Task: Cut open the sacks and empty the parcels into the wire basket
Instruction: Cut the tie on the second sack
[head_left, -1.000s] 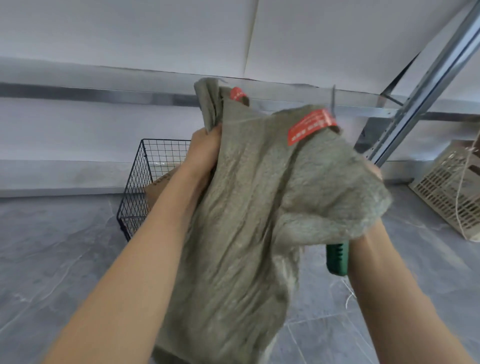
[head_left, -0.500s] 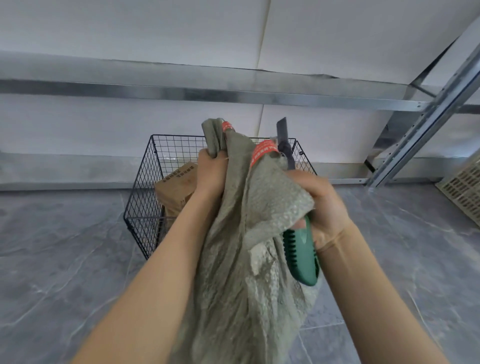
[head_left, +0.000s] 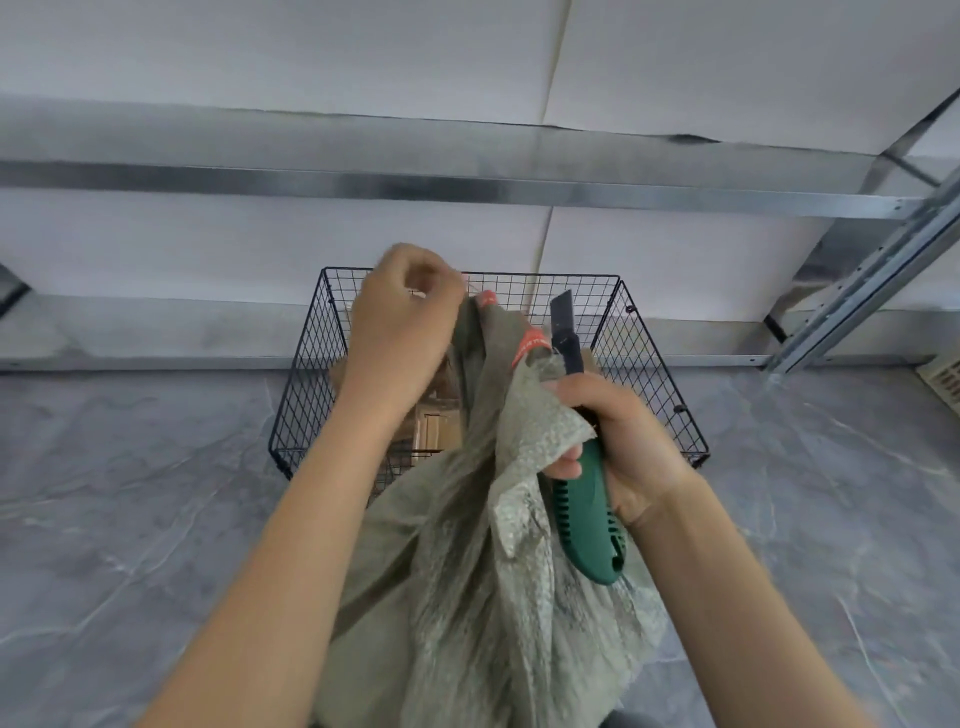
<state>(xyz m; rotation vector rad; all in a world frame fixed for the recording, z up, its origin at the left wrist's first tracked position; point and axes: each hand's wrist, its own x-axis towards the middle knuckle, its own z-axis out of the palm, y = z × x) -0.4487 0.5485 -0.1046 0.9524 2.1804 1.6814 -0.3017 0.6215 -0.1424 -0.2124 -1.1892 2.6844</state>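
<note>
A limp grey-green woven sack (head_left: 467, 561) with red tape (head_left: 529, 345) near its top hangs in front of me over the black wire basket (head_left: 644, 374). My left hand (head_left: 400, 322) grips the sack's upper edge above the basket. My right hand (head_left: 618, 441) holds a green-handled utility knife (head_left: 584, 509), blade up, together with a fold of the sack. Brown cardboard parcels (head_left: 431, 421) lie inside the basket, mostly hidden behind my left arm and the sack.
The basket stands on a grey marble-patterned floor (head_left: 130, 493) against a white wall with a metal rail (head_left: 467, 192). A slanted metal shelf upright (head_left: 872, 291) rises at the right. A beige plastic crate (head_left: 943, 379) shows at the right edge.
The sack and both hands have come down from in front of my face to just above the basket. My view has tilted down, so the whole basket shows.
</note>
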